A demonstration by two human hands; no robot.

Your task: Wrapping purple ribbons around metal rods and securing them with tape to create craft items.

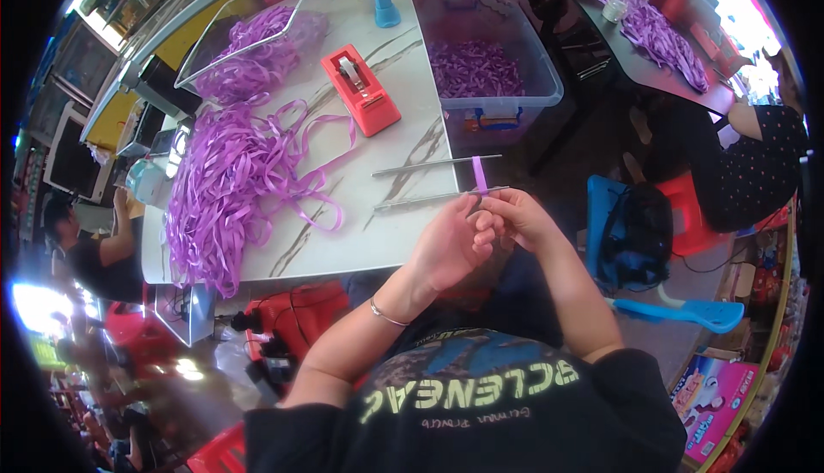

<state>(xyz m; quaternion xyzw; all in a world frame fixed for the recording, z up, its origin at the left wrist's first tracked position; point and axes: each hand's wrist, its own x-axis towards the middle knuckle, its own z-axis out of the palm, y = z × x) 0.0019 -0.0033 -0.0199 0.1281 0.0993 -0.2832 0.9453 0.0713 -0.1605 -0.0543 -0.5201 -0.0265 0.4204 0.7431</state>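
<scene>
Two thin metal rods [418, 165] stick out past the right edge of the white marbled table [386, 241]. A short strip of purple ribbon [480, 174] spans the rods near their right ends. My right hand [525, 220] pinches at the ribbon's lower end, by the nearer rod. Close against it, my left hand [455, 241] has its fingers curled; what they hold, if anything, is hidden. Left of the hands, a big tangled heap of purple ribbon [225, 185] covers the table, with one loop trailing toward the rods. Behind it stands a red tape dispenser [371, 108].
A clear plastic bin [541, 95] with purple ribbon pieces stands beyond the table's right edge. At the back are a blue fan [386, 9] and a white wire frame [227, 63]. A person [747, 155] sits at another table on the right. A blue stool [605, 215] stands nearby.
</scene>
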